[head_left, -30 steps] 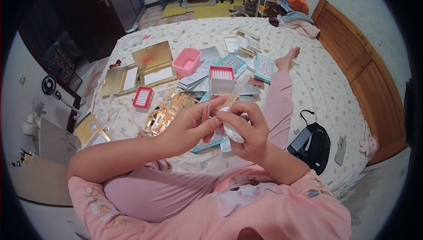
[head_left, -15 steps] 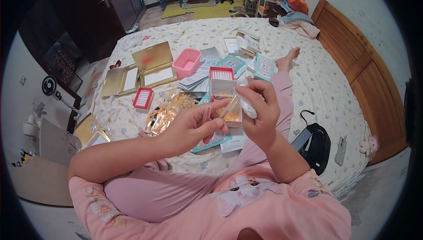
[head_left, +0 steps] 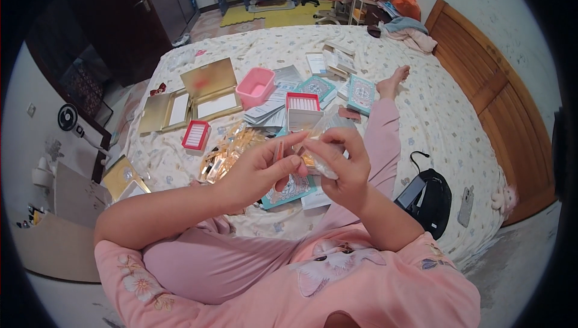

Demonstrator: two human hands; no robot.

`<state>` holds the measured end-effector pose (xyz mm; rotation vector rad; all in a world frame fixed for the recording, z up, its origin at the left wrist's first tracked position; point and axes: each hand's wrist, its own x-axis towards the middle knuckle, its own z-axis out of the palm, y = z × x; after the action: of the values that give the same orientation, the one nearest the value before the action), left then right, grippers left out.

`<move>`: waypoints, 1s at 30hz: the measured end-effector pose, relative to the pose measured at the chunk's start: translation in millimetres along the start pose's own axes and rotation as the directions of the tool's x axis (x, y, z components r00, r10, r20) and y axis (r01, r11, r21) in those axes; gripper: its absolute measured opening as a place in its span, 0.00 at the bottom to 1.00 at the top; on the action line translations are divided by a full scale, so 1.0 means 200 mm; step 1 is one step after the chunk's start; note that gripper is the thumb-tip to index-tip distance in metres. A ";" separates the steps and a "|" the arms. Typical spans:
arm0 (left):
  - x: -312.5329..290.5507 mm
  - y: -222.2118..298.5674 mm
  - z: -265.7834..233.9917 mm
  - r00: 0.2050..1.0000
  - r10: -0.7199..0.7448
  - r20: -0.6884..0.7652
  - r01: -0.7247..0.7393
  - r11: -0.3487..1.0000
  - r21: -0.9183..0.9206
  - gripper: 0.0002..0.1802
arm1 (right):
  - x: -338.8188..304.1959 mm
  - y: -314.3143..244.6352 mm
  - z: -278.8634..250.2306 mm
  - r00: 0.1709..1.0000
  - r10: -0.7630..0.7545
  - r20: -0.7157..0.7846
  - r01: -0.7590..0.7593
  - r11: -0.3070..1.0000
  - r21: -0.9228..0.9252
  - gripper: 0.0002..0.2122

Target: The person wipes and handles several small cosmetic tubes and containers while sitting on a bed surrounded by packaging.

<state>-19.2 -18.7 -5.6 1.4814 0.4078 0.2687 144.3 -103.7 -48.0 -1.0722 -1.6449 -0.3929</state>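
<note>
My left hand [head_left: 256,168] is closed round a thin, narrow clear piece with a reddish edge [head_left: 279,150], which sticks up between thumb and fingers. Close beside it, my right hand [head_left: 346,168] grips a crumpled clear plastic bag [head_left: 327,122], its fingertips almost meeting the left index finger. Some white crumpled material [head_left: 325,168] shows below the right fingers. Just beyond the hands stands an open red-and-white box [head_left: 304,117] with a row of white strips inside. Left of my hands lies a heap of gold-coloured slim packets [head_left: 226,154]. The fingers partly hide whatever is between them.
A small red box of white strips [head_left: 195,135], open gold cases [head_left: 211,81] and a pink tub [head_left: 256,86] lie beyond on the bed. Leaflets [head_left: 265,108] and a teal patterned box [head_left: 360,94] are near them. A black bag [head_left: 435,201] and phone [head_left: 465,206] lie right.
My right hand has moved down and left, closer to the left hand. The clear bag now spreads out above its fingers, and the slim clear stick seen between the hands is now hidden.
</note>
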 end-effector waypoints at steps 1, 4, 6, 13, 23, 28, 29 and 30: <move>0.00 0.00 0.00 1.000 -0.005 -0.001 0.005 1.000 -0.004 0.24 | 0.01 0.01 -0.01 1.000 0.003 -0.018 -0.003 1.000 -0.011 0.25; -0.01 0.01 0.00 1.000 -0.017 0.018 0.017 1.000 -0.010 0.24 | 0.04 0.05 -0.03 0.997 0.029 -0.069 -0.034 0.998 -0.061 0.23; -0.01 0.02 0.00 0.999 -0.018 0.034 0.018 1.000 -0.010 0.25 | 0.04 0.10 -0.02 0.993 0.045 -0.110 -0.053 0.996 -0.070 0.23; -0.01 0.00 -0.01 0.998 0.013 0.056 -0.012 1.000 -0.020 0.25 | 0.02 0.01 -0.01 0.996 0.065 -0.061 -0.068 0.997 -0.041 0.23; -0.01 0.00 -0.01 0.998 0.035 0.044 -0.034 0.999 -0.022 0.24 | -0.01 -0.03 0.00 1.000 -0.019 -0.003 0.019 1.000 -0.012 0.24; -0.01 0.01 0.00 0.999 0.013 0.052 -0.013 1.000 -0.005 0.24 | 0.05 0.06 -0.04 0.995 0.023 -0.099 -0.034 0.993 -0.109 0.22; -0.01 0.01 -0.01 0.998 0.019 0.062 -0.020 1.000 0.011 0.24 | 0.06 0.09 -0.04 0.992 0.031 -0.119 -0.047 0.990 -0.136 0.22; -0.01 0.01 0.00 0.998 0.021 0.064 -0.022 1.000 0.011 0.24 | 0.06 0.11 -0.04 0.989 0.038 -0.143 -0.054 0.993 -0.106 0.22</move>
<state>-20.7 -18.2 -3.5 1.5028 0.3428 0.2360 166.4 -92.5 -40.6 -1.1356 -1.4848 -0.5219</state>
